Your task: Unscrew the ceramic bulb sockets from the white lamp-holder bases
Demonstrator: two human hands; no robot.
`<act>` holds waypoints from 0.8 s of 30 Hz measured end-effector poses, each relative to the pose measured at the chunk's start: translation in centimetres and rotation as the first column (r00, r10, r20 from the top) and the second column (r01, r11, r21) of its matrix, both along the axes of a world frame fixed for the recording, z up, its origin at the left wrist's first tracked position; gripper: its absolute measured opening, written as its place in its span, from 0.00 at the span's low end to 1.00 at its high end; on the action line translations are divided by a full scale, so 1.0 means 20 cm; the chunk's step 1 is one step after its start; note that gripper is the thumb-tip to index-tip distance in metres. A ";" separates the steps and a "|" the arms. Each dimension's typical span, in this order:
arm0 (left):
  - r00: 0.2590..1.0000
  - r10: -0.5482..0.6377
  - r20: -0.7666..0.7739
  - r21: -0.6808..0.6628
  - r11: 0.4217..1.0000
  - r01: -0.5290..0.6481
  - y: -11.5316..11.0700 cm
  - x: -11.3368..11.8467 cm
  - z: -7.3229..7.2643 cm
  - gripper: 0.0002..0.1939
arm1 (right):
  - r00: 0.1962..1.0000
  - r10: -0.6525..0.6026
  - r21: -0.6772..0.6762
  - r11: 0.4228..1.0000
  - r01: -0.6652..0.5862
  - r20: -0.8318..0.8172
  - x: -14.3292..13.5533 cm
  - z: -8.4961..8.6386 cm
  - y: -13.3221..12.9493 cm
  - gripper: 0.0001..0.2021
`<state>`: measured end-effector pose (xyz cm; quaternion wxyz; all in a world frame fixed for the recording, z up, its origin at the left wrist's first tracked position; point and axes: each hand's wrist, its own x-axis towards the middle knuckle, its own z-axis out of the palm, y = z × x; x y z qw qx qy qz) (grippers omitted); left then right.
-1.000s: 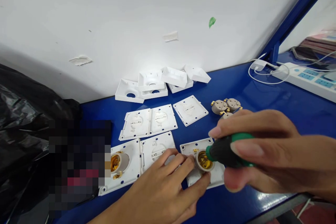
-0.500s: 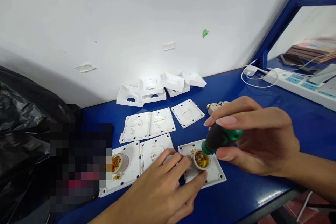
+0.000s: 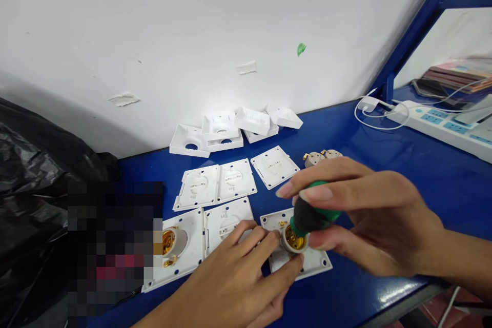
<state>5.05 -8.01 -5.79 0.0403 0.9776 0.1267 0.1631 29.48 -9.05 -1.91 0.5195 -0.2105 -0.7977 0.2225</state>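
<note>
My right hand (image 3: 378, 210) grips a short screwdriver (image 3: 309, 215) with a black and green handle between thumb and fingers. The screwdriver leans down into a brass-lined lamp socket (image 3: 294, 242); its tip is hidden. This socket sits on a square white base plate (image 3: 318, 262). Thumb and index finger of my left hand (image 3: 244, 274) pinch the socket from its left side. Another plate at left carries a second lamp socket (image 3: 172, 242). A bare white plate (image 3: 230, 215) lies between them, partly behind my left fingers.
Several more plates (image 3: 198, 187) lie behind, with white box covers (image 3: 190, 141) against the wall. Loose lamp sockets (image 3: 315, 159) stand beyond my right hand. A power strip (image 3: 442, 120) with cables is at right, a black plastic bag (image 3: 46, 174) at left.
My right hand has moved a little down and left, bringing the screwdriver lower over the socket. My left hand stays in place on the socket.
</note>
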 end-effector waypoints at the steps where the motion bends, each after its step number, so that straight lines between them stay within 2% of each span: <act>1: 1.000 -0.003 -0.002 -0.002 1.000 0.003 0.00 0.00 0.00 0.19 | 0.998 0.041 -0.014 0.999 -0.042 -0.038 0.00 0.00 0.01 0.23; 4: 1.000 -0.016 -0.004 -0.020 1.000 0.016 0.00 0.00 0.00 0.18 | 0.989 0.118 -0.101 0.987 -0.126 -0.089 0.00 0.01 0.04 0.20; 8: 1.000 -0.019 -0.003 -0.039 0.999 0.019 0.01 0.00 -0.02 0.17 | 0.968 0.122 -0.142 0.978 -0.155 -0.220 0.03 0.04 0.09 0.19; 10: 1.000 -0.022 -0.015 -0.042 0.999 0.021 0.01 0.00 -0.02 0.17 | 0.942 0.247 -0.265 0.915 -0.304 -0.228 0.04 0.05 0.08 0.14; 12: 1.000 -0.023 -0.013 -0.044 0.999 0.023 0.01 -0.01 -0.01 0.18 | 0.919 0.335 -0.372 0.841 -0.392 -0.209 0.04 0.07 0.06 0.13; 16: 1.000 -0.031 -0.006 -0.059 0.998 0.031 0.01 -0.01 0.00 0.18 | 0.951 0.234 -0.437 0.848 -0.301 -0.200 0.03 0.10 0.01 0.17; 19: 1.000 -0.024 -0.001 -0.037 0.999 0.024 0.01 0.00 0.00 0.16 | 0.929 0.289 -0.487 0.792 -0.367 -0.230 0.04 0.08 0.04 0.14; 22: 1.000 -0.011 -0.011 -0.017 1.000 0.011 0.01 0.00 -0.01 0.17 | 0.899 0.287 -0.373 0.835 -0.404 -0.332 0.05 0.04 0.09 0.17; 24: 1.000 -0.009 -0.008 -0.006 1.000 0.009 0.00 0.00 -0.01 0.17 | 0.893 0.315 -0.407 0.805 -0.431 -0.321 0.06 0.02 0.11 0.17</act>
